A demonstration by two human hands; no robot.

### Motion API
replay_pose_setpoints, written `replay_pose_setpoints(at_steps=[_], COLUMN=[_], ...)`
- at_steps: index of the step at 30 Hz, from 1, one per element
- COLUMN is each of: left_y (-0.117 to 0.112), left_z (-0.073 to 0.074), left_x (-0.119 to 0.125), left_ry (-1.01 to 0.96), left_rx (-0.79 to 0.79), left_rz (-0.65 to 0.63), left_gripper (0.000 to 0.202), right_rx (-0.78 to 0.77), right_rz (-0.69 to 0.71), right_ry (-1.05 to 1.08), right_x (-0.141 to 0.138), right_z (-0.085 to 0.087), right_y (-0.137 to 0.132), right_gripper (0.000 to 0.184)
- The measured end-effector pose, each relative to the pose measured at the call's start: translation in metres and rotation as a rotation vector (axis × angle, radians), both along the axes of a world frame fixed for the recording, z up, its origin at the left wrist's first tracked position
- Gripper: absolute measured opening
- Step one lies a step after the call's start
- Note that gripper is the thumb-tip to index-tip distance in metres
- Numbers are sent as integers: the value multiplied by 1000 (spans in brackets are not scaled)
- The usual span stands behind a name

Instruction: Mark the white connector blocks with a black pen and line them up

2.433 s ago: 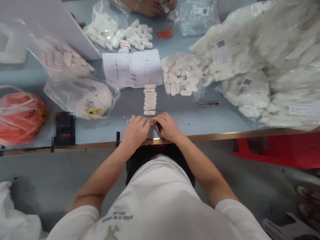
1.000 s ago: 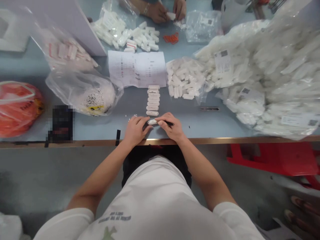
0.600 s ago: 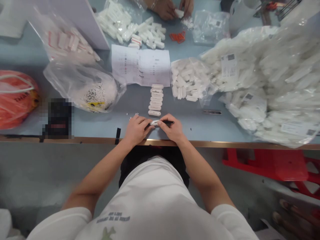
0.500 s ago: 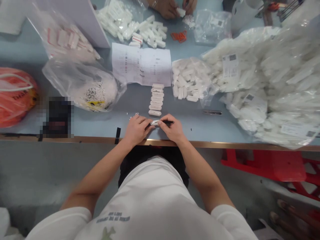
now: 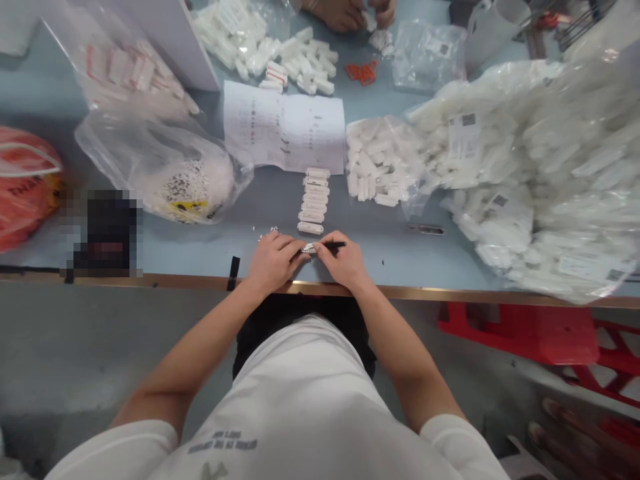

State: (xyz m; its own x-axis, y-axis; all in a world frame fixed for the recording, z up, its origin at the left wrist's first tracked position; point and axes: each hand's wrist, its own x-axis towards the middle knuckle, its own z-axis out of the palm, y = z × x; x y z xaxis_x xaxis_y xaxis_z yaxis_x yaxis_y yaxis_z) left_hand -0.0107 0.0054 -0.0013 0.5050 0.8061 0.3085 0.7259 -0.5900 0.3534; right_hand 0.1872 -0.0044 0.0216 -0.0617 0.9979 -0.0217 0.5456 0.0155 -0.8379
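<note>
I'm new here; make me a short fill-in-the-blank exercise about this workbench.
1. The right hand holds a slim tool whose colour is ____.
2. The small piece at the left hand's fingertips is mainly ____ in colour.
3. The metal tool lies to the ____ of both hands.
4. The orange bag lies to the ____ of both hands.

Missing words: black; white; right; left.
</note>
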Motion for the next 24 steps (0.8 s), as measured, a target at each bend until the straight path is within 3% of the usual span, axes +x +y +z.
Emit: replay_pose_setpoints(at_steps=[11,17,24], left_y=[1,1,0], left_z=[3,2,2], left_x=[0,1,0], left_ry=[7,9,11], left_rx=[52,71,80], left_rz=[-1,0,-8], left_gripper=[26,28,27], right_rx=[103,36,109], right_rz=[40,-33,36], right_ry=[-78,-15,-84], right_x=[-5,2,-2], right_z=[-9,-9,-14], right_y=[1,-1,0], right_gripper=[23,26,22])
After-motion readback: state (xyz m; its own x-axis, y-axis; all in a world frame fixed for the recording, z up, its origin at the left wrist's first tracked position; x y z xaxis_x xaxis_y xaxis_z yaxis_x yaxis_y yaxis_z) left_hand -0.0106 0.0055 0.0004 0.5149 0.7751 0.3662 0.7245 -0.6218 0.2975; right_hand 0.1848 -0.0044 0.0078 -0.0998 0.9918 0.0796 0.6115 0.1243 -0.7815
